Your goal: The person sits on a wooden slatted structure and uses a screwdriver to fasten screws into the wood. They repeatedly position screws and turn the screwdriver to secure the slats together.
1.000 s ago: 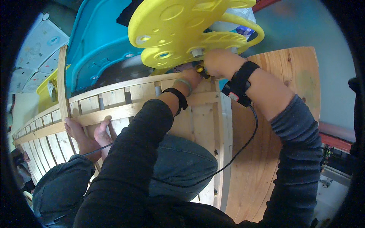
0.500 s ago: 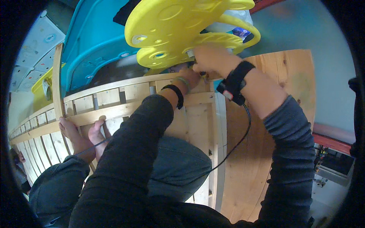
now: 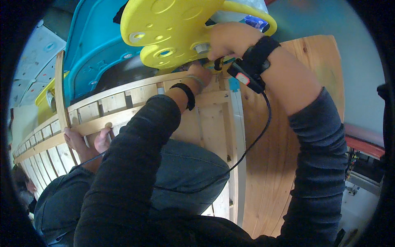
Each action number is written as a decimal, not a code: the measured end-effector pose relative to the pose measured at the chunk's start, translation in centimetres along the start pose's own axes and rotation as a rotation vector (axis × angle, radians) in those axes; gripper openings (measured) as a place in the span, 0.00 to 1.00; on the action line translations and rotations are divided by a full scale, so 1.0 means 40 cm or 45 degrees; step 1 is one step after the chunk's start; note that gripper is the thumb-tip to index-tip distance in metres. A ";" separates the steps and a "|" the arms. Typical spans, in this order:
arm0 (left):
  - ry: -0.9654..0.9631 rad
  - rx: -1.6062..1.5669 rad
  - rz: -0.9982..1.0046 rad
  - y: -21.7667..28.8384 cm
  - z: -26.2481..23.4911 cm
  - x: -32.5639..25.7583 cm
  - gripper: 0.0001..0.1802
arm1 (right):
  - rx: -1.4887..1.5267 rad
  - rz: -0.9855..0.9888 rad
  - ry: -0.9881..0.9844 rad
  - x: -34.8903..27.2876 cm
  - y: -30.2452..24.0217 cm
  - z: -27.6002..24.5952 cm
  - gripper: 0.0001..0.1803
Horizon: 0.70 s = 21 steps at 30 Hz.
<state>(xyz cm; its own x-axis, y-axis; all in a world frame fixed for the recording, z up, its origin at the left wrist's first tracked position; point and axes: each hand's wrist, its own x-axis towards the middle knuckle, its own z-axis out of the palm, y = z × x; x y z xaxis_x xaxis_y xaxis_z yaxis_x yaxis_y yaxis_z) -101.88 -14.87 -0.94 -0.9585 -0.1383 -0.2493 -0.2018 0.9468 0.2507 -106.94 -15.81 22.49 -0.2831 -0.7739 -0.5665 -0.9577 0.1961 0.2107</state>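
Observation:
My left hand (image 3: 199,73), a black band round its wrist, is curled down at the far rail (image 3: 119,92) of a pale wooden slatted frame, under the edge of a yellow moulded plastic panel (image 3: 173,24). What its fingers grip is hidden. Just to the right, my right hand (image 3: 230,39) bends over with its fingers closed and pointing down. Below it shows a small black and yellow thing (image 3: 217,64), too unclear to name. A white round cap (image 3: 202,48) sits on the panel beside my right fingers.
A wooden board (image 3: 271,144) lies to the right of the frame. A wooden post (image 3: 60,90) rises at the left, by my bare feet (image 3: 78,142). Turquoise plastic panels (image 3: 94,45) stand behind. A black cable (image 3: 255,152) hangs from the device (image 3: 247,76) on my right wrist.
The yellow panel appears farther up and left in view. My right hand has shifted slightly up, its wrist turned, and the black and yellow thing below shows more plainly. My left hand stays at the rail.

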 end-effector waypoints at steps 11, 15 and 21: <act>0.233 -0.609 0.074 -0.157 0.007 -0.196 0.11 | 0.044 0.036 -0.069 -0.016 0.014 -0.034 0.19; -0.164 -0.631 0.144 -0.364 -0.026 -0.521 0.06 | 0.088 0.034 -0.138 -0.016 -0.010 -0.030 0.19; -0.272 -0.878 -0.213 -0.587 -0.206 -0.969 0.08 | 0.085 -0.096 -0.029 -0.053 -0.086 0.057 0.20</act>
<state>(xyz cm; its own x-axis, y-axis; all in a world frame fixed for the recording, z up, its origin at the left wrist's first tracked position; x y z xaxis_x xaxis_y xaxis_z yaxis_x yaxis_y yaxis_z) -61.64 -34.15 10.54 -0.8581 -0.1385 -0.4944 -0.4897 0.5105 0.7068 -103.16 -13.49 21.17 -0.2107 -0.7742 -0.5968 -0.9774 0.1784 0.1136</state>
